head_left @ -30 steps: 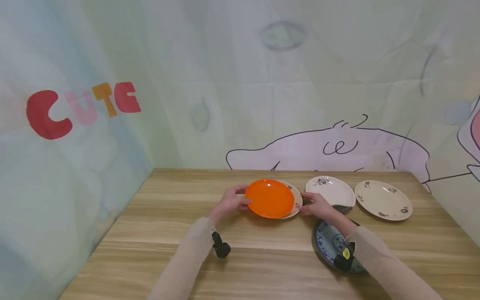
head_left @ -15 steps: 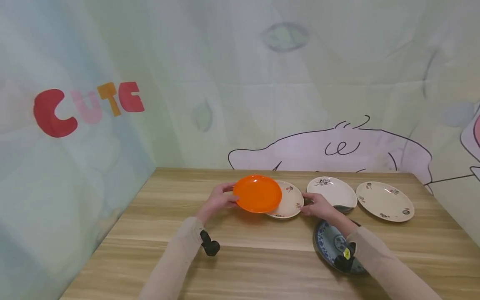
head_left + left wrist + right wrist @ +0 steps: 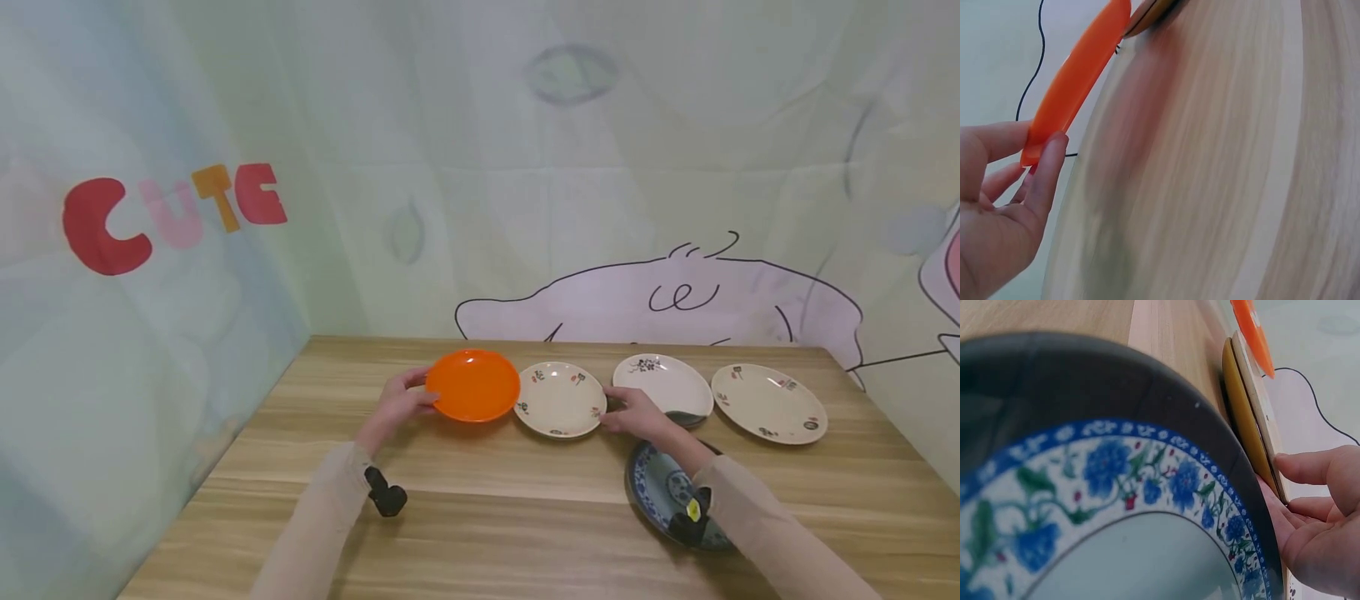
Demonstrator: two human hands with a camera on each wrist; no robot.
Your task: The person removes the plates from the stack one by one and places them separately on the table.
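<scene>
My left hand [image 3: 400, 402] pinches the left rim of a round orange plate [image 3: 474, 385], thumb on one face and fingers on the other. In the left wrist view the orange plate [image 3: 1075, 81] is tilted above the tabletop, its reddish shadow on the wood. Just right of it is a round cream plate [image 3: 561, 402] with small printed motifs around its rim. My right hand [image 3: 637, 414] grips this plate's right edge between thumb and fingers. The right wrist view shows a yellow-sided plate [image 3: 1244, 409] directly under the cream one.
A blue-patterned plate [image 3: 654, 492] with a dark rim lies below my right forearm. Right of my right hand are a white plate [image 3: 663, 385] with a dark sprig and an oval cream plate [image 3: 768, 404]. A printed curtain [image 3: 480, 192] hangs behind the wooden table [image 3: 480, 533].
My left hand has carried the orange plate leftward off the cream plate, which it overlapped before and which now shows whole. The right hand has stayed at the cream plate's edge.
</scene>
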